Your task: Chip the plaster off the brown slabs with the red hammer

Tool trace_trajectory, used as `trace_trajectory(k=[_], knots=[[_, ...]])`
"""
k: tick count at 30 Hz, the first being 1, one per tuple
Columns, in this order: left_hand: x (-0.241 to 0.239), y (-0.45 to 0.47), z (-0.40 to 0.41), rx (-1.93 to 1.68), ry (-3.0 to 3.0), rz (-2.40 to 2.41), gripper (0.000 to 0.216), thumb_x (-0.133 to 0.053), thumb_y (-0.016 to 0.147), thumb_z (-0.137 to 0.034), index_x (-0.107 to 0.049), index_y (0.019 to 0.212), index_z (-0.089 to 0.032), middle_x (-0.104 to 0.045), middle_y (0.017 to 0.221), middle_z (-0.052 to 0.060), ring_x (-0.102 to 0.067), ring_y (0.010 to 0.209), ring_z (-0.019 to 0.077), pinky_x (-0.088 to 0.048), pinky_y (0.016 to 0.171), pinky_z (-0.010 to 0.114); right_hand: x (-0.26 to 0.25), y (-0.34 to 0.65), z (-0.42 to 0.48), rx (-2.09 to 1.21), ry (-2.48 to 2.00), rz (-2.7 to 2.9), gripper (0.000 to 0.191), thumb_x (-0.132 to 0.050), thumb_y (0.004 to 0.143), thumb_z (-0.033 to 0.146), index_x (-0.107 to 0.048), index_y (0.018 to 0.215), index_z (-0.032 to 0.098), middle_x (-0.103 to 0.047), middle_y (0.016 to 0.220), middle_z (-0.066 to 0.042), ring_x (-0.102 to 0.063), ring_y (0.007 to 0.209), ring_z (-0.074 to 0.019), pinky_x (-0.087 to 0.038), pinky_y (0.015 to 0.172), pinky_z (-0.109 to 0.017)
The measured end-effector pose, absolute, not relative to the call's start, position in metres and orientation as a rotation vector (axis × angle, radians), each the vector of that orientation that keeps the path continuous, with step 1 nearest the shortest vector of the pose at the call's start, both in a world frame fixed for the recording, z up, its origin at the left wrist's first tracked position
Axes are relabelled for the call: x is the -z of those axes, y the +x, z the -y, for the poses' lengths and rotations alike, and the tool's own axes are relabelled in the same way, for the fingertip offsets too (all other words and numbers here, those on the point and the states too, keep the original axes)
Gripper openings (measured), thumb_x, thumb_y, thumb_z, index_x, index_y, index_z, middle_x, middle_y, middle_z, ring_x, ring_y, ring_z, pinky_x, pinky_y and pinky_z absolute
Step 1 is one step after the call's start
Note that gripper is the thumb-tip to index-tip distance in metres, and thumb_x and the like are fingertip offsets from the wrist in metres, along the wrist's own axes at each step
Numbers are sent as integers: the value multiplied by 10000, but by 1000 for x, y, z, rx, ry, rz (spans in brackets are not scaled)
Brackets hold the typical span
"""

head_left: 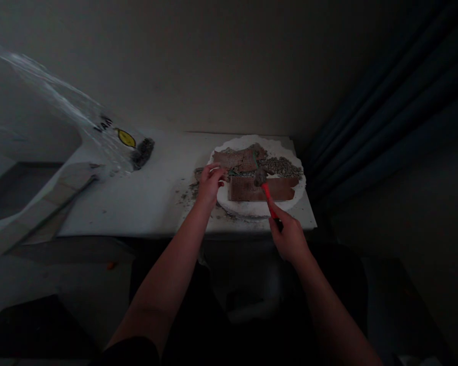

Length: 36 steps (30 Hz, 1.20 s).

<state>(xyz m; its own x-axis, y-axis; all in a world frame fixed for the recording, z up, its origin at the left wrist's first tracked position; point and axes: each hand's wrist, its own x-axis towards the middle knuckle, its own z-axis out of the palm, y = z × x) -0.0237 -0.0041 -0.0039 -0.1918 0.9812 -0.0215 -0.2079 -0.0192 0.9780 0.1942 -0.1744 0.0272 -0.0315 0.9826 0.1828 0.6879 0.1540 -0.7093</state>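
Note:
My right hand (pixel 289 233) is closed around the red handle of what looks like a hammer (pixel 266 192). Its dark, rounded head lies over the middle of a white round board with a scalloped edge (pixel 244 208). My left hand (pixel 210 184) is at the board's left edge, fingers bent and apart, close to a brown textured slab (pixel 232 160); nothing shows clearly in it. Nearer me on the board lies a second brown slab (pixel 284 189), flat and broken at its right end. Grey gravel (pixel 284 166) and a thin green strip lie between and around the slabs.
A white table (pixel 137 203) bears the board, and dark crumbs are scattered left of it. Further left stands a clear plastic bag (pixel 110 134) with a yellow print and dark grains at its bottom. A wall rises behind; dark curtains (pixel 381 96) hang at the right.

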Motion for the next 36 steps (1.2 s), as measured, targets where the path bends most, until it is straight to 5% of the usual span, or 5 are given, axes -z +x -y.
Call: trace_trajectory(k=[7, 12, 16, 28, 36], knots=[[12, -77, 6, -1192, 1446, -1683, 287, -616, 743, -247, -565, 1024, -210, -682, 851, 39, -637, 713, 183, -489, 660, 299, -20, 198, 175, -577, -1651, 1762, 605, -459, 928, 207, -457, 1533, 188, -720, 1186, -149, -684, 983, -257, -518, 883, -387], [27, -110, 25, -226, 1955, -2026, 186, -669, 754, -276, -629, 921, -206, -723, 911, 135, -683, 966, 347, -508, 821, 423, -18, 208, 178, -553, -1713, 1727, 617, -461, 927, 220, -440, 1543, 183, -723, 1189, -155, -692, 944, -265, -521, 838, -388], [42, -109, 40, 279, 2091, -1818, 198, -657, 742, -160, -677, 935, -194, -724, 1111, 176, -666, 1074, 352, -501, 868, 421, -12, 210, 179, -548, -1691, 1738, 634, -470, 922, 217, -421, 1554, 206, -737, 1142, -134, -693, 938, -259, -516, 848, -386], [74, -104, 32, 65, 2238, -1544, 125, -591, 785, -132, -711, 819, -147, -707, 978, 175, -655, 1036, 320, -469, 939, 429, -10, 209, 178, -545, -1713, 1751, 617, -458, 915, 233, -464, 1527, 162, -719, 1175, -162, -677, 920, -260, -507, 847, -401], [65, -103, 31, 195, 2383, -1449, 251, -647, 731, -144, -745, 961, -168, -682, 1171, 161, -653, 1020, 309, -491, 897, 412, -8, 210, 179, -525, -1693, 1762, 624, -459, 913, 220, -452, 1535, 175, -728, 1119, -137, -671, 903, -247, -507, 835, -379]])
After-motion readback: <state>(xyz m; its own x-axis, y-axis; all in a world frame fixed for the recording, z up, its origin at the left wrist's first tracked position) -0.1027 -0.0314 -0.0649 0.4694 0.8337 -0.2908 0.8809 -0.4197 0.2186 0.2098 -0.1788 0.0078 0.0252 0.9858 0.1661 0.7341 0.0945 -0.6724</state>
